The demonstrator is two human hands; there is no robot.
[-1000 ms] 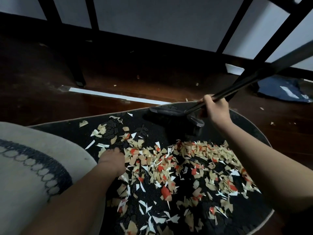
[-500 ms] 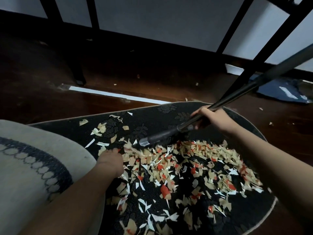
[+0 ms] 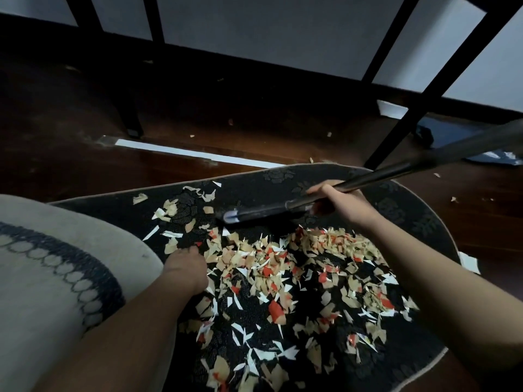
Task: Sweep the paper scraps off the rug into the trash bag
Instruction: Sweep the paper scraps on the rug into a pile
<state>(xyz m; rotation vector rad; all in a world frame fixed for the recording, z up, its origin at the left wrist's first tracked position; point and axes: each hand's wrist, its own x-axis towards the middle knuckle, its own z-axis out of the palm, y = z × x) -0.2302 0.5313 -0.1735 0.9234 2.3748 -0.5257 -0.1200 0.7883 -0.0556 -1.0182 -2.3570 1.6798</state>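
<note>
Hundreds of featherlight paper scraps (image 3: 283, 267) mid-frame, easily scattered; right hand (image 3: 336, 205) gripping broom (image 3: 283, 212) low; left hand's (image 3: 185, 267) grip unclear.

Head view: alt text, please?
Right hand grips a broom low on its handle, head above paper scraps strewn over a dark rug. Left hand rests on the rug's scrap-covered left side.

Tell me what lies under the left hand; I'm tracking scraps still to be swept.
The left hand rests on the dark rug among paper scraps. Whether scraps lie beneath it is hidden.
</note>
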